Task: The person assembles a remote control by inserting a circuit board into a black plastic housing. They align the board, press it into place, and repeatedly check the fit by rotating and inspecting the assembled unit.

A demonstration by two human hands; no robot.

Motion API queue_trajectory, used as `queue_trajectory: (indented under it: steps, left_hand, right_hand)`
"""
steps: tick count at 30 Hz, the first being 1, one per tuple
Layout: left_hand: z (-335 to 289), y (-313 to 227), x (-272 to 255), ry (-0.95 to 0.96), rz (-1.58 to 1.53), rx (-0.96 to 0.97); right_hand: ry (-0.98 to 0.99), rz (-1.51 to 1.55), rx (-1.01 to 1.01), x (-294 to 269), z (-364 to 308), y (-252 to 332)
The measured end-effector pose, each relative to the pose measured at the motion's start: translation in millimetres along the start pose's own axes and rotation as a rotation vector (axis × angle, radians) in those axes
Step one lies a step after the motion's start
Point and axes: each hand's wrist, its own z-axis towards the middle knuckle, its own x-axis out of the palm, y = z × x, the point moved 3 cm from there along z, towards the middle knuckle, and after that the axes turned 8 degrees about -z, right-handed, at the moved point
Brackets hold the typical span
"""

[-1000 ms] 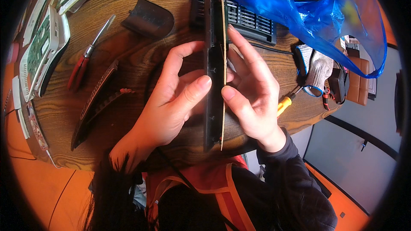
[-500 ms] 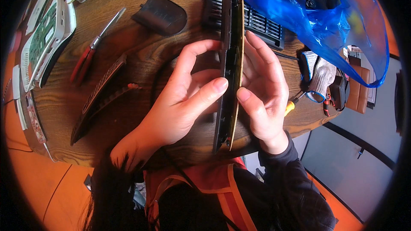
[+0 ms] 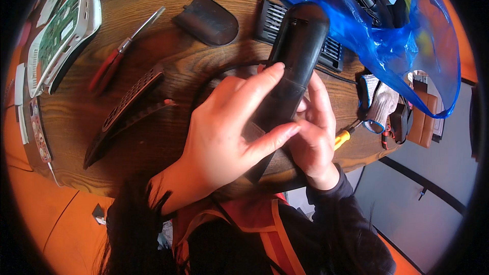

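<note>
A black remote control housing (image 3: 301,40) is held above the wooden table, its back face up and the battery bay uncovered. My left hand (image 3: 216,127) is closed on its left side, one fingertip at the bay and the thumb lying across the lower back. On the right edge and underneath, my right hand (image 3: 316,140) grips it, with part of its fingers hidden behind the housing. A loose black battery cover (image 3: 208,19) lies beyond my hands. To the left is a black remote front shell with rows of holes (image 3: 131,101), beside a thin dark strip (image 3: 140,117).
Red-handled pliers or cutters (image 3: 108,69) lie at left, near opened white casings with green boards (image 3: 61,33). A bit set (image 3: 270,23) sits behind the remote. At right are a blue plastic bag (image 3: 377,46), gloves (image 3: 382,99) and a yellow-handled screwdriver (image 3: 343,138).
The remote housing has turned from edge-on to back face up, tilting its top rightward. The board seen along its edge is now hidden. My left hand has shifted over the back.
</note>
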Motion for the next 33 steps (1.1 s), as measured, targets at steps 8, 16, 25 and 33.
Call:
queue_trajectory:
  steps: [8,16,25,33]
  left_hand:
    - [-0.9,-3.8,3.1,-0.059,0.293,0.158]
    - [3.6,9.7,1.1,-0.078,-0.326,-0.127]
    - [5.4,4.1,-8.5,0.008,-0.375,0.029]
    - [8.1,7.2,-7.2,0.005,-0.624,-0.014]
  right_hand:
    - [-0.173,-0.143,-0.062,-3.6,-0.8,-0.3]
    - [-0.16,-0.301,-0.196,-5.9,-4.1,4.6]
    - [-0.164,-0.388,-0.309,-2.4,-7.7,11.2]
    - [-0.141,-0.439,-0.279,-0.6,-7.2,15.4]
